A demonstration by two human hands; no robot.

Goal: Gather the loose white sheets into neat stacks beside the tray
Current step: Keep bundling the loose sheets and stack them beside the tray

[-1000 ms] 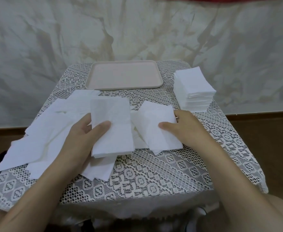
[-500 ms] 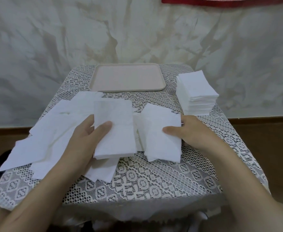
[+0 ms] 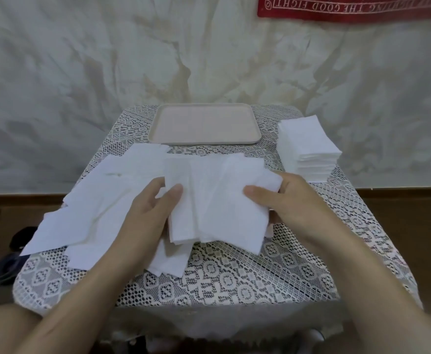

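Small table [image 3: 273, 284] w/ white lace cloth [image 3: 234, 272] over it. Left hand [image 3: 148, 208] grips the left bundle of sheets [image 3: 181, 213] at its left edge: thumb lies on top, near the upper left corner, other fingers curled underneath & mostly hidden. Right hand [image 3: 291, 200] grips the right bundle of sheets [image 3: 234, 208] at its right edge the same way, thumb on top, fingers wrapped behind the edge. Both bundles are held just above the cloth at the table's ctr; the right one overlaps the left one's right side, so the two touch btwn the thumbs. Right bundle sits tilted, its lower corner pointing toward the near edge. Can't tell how many sheets are in either.

Loose sheets [image 3: 94, 205] lie spread flat & overlapping across the table's left half, some hanging past the left edge, a few under the left wrist.

Neat stack [image 3: 308, 144] of white sheets stands at the far right corner, just beside the tray [image 3: 204, 126], not touching it. The pale tray sits at the far edge, centred.

Red banner [image 3: 349, 8] w/ white lettering hangs on the draped backdrop, top right.
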